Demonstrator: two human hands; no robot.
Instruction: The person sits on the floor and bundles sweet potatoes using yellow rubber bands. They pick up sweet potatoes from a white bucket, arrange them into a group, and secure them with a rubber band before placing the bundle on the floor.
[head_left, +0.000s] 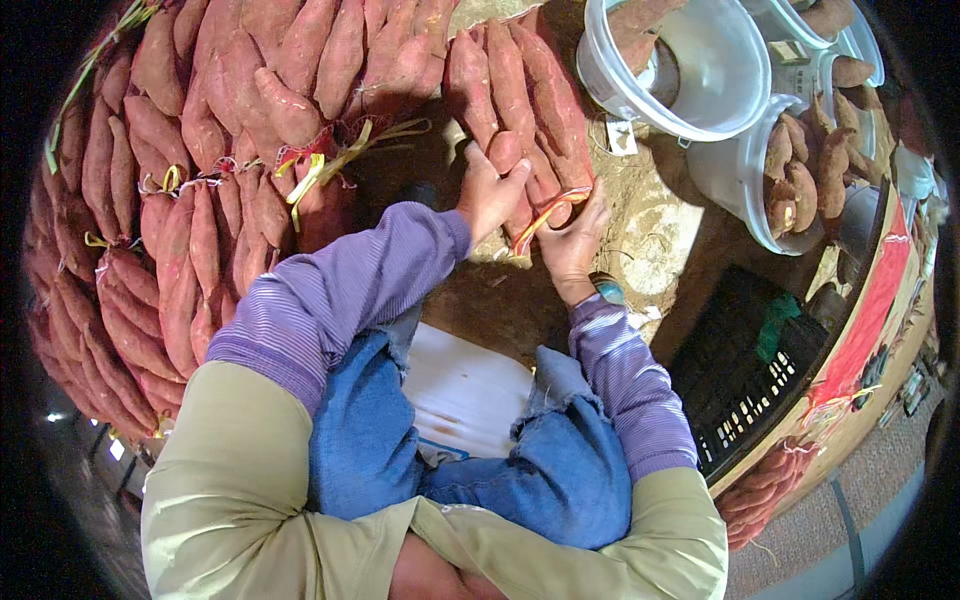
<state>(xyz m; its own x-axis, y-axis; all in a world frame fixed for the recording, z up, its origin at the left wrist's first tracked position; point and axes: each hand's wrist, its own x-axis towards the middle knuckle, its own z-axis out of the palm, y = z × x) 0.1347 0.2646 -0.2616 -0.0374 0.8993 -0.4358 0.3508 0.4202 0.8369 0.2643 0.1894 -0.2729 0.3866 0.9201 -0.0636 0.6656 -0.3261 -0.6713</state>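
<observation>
Before me lies a red mesh bag of sweet potatoes (517, 105), its near end towards my lap. My left hand (491, 187) rests at the bag's left side near this end, its fingers and thumb around one sweet potato. My right hand (577, 240) is at the near right corner, holding the bag's edge, with the thumb by the orange and yellow band (551, 214) that crosses the end. Parts of the fingers of both hands are hidden by the bag. Dry yellow ties (315, 172) stick out of another filled bag on the left.
Filled mesh bags of sweet potatoes (180, 270) are stacked at the left. Clear plastic tubs (720, 75), some holding sweet potatoes, stand at the upper right. A black plastic crate (739, 360) lies at the right, beside a curved edge with red mesh (862, 322) on it.
</observation>
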